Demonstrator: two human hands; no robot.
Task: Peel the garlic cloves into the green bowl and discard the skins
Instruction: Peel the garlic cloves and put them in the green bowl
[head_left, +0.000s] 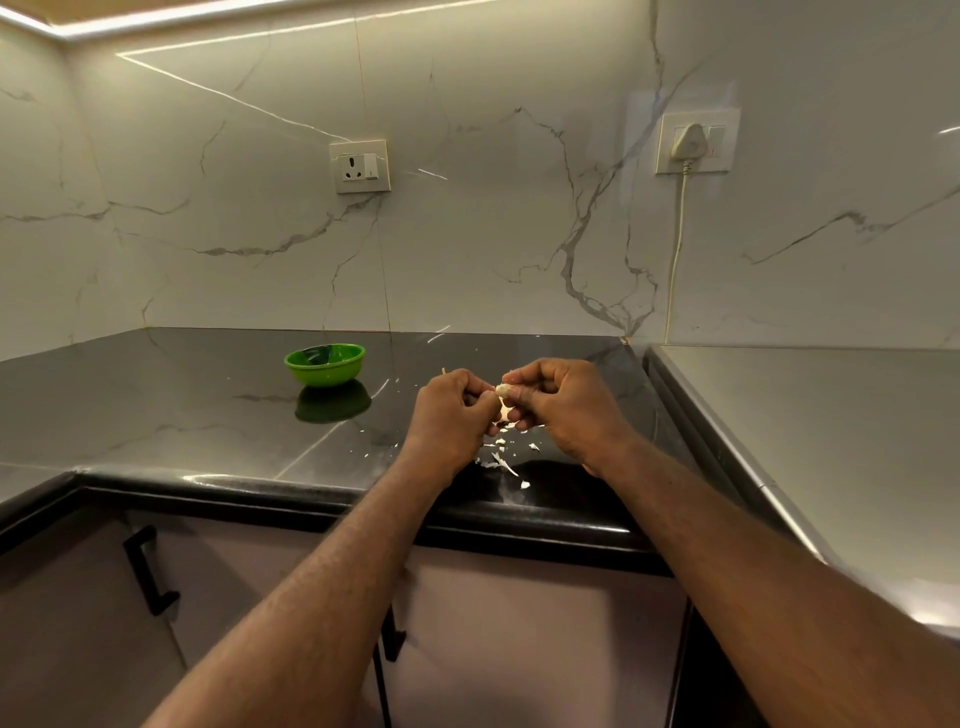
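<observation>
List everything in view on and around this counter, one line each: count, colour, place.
green bowl: one, green, on the countertop, left of the hands
garlic clove: one, whitish, pinched between both hands
skins: many scraps, white, scattered on the countertop below the hands
countertop: one, glossy black, against the wall
empty socket: one, white, wall centre
plug: one, white, in the right-hand socket, cord hanging
cabinet handles: two, black, doors below
left hand: one, gripping the clove
right hand: one, gripping the clove
</observation>
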